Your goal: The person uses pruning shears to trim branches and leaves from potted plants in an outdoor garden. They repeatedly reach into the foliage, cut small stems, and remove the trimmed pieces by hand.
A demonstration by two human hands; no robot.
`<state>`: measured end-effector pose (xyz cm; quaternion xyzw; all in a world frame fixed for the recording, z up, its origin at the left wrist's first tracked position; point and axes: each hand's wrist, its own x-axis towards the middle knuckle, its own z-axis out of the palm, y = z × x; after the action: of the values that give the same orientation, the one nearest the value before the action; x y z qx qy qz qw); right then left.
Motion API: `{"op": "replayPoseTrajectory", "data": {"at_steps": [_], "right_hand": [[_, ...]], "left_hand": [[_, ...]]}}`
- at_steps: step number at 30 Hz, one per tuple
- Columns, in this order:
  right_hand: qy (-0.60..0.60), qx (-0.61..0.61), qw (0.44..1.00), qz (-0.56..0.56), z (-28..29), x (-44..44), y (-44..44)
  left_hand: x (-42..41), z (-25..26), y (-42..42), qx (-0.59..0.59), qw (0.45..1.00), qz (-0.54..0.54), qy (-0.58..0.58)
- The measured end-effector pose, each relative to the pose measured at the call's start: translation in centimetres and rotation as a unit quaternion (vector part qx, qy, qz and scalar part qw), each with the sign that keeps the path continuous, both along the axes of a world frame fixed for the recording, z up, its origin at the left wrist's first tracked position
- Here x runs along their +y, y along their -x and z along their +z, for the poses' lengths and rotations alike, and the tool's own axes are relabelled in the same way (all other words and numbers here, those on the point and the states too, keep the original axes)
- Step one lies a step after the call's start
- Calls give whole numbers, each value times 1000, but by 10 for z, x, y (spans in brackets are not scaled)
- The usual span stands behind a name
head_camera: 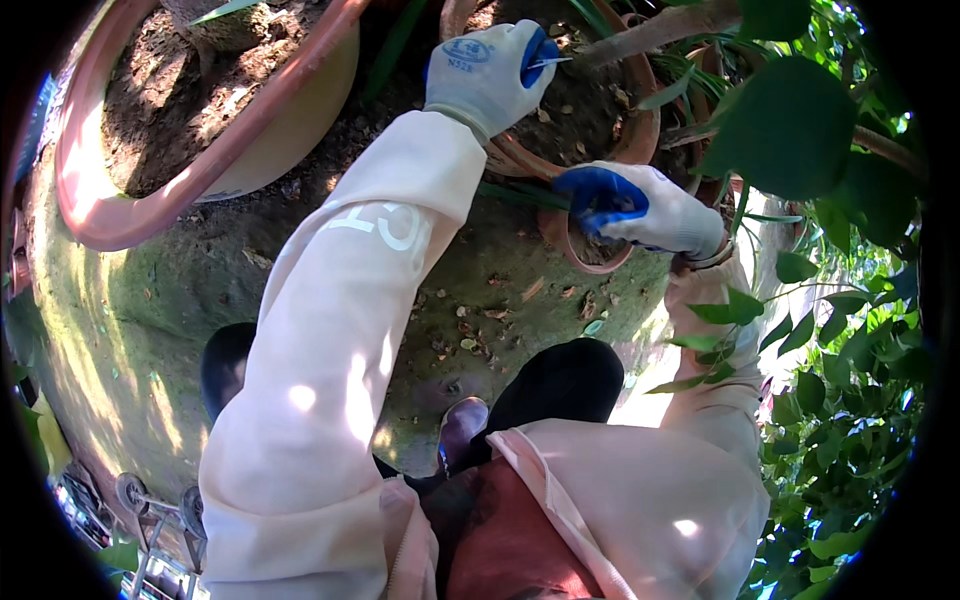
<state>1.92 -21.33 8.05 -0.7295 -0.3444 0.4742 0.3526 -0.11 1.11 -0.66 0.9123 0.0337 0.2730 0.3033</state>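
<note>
My left hand [491, 79], in a white knit glove with a blue coated palm, is closed on a thin pale strip [551, 62]. The strip's tip points toward a woody stem [660, 34] over a round terracotta pot [641, 112] of dark soil [577, 112]. Lower and to the right, my right hand [637, 206] wears a matching glove and has its fingers curled. It hovers above a smaller clay pot [555, 236]. A long green leaf [525, 196] reaches its fingertips; whether they pinch anything is unclear from blur and shadow.
A large pot with a thick reddish rim [262, 90] holds soil and a trunk base [214, 22] at upper left. Leafy branches [787, 135] crowd the right side. Dry leaves [480, 337] litter the mossy ground. A wheeled metal frame [161, 510] is at lower left.
</note>
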Motion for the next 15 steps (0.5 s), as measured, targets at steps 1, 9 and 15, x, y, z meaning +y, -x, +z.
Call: {"op": "replayPoseTrajectory", "data": {"at_steps": [1, 9, 15], "right_hand": [[1, 48, 998, -33, 17, 5, 4], [47, -540, 829, -137, -97, -71, -117], [97, -597, 775, -180, -93, -18, -105]], "left_hand": [[1, 0, -2, -4, 1000, 0, 5], [-5, -6, -6, -48, 999, 1, 7], [-1, -2, -8, -10, 999, 4, -45]]}}
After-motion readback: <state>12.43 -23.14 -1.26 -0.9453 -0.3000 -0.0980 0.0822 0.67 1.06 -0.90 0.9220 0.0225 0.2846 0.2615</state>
